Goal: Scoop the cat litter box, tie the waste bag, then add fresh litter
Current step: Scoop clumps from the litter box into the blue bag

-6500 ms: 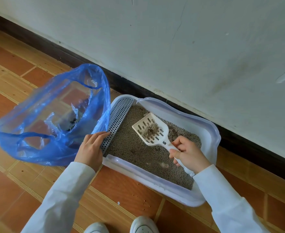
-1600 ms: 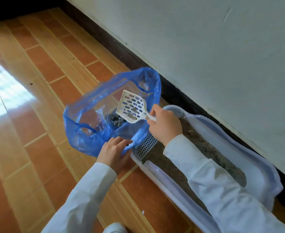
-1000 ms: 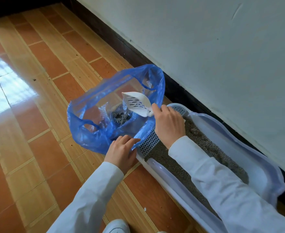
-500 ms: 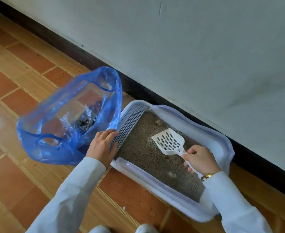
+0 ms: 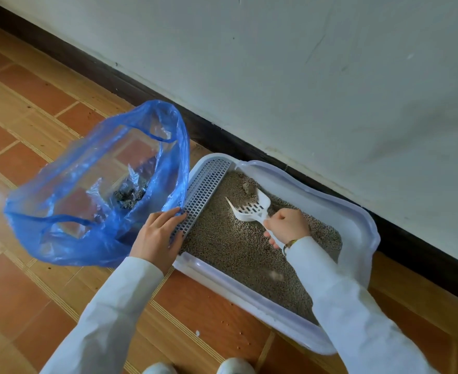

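Head view, near to far: your left hand (image 5: 156, 236) rests flat and unclenched at the litter box's (image 5: 362, 238) left end, fingers on the grated step (image 5: 206, 195) and the mouth of the blue waste bag (image 5: 93, 190). Your right hand (image 5: 287, 225) is closed round the white scoop (image 5: 252, 209) handle. The scoop's long axis runs from that grip toward the far left corner, where a clump (image 5: 249, 188) lies just beyond its blade.

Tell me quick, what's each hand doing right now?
Left hand: open, fingers on the blue bag's edge.
Right hand: closed on the scoop handle.
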Motion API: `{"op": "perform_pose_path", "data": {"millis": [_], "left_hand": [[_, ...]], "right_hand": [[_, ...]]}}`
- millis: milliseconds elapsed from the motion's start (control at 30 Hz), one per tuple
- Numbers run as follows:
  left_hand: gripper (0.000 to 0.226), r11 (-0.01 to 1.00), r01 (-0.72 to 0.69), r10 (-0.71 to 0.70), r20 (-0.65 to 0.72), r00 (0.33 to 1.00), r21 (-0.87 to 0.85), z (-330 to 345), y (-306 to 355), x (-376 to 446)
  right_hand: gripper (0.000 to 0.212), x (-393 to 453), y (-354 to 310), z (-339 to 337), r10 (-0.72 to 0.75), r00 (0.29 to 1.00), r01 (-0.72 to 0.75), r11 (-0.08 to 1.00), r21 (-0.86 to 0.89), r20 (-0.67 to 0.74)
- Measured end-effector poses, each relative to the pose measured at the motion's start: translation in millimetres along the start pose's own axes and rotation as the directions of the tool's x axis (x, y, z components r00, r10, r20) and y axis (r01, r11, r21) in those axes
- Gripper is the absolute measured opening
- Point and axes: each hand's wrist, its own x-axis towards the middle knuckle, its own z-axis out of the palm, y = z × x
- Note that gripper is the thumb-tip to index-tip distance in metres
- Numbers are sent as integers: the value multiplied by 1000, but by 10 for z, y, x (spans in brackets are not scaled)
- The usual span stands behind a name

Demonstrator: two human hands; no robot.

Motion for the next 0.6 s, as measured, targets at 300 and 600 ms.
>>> {"op": "perform_pose_path", "data": {"millis": [300, 600], "left_hand": [[38, 998, 57, -57, 18, 998, -18, -31, 11, -38], [35, 995, 93, -93, 4, 996, -23, -84, 69, -36]], "right_hand": [[11, -91, 141, 37, -138, 990, 140, 988, 59, -31], [13, -302, 356, -342, -237, 971, 234, 969, -78, -32]]}}
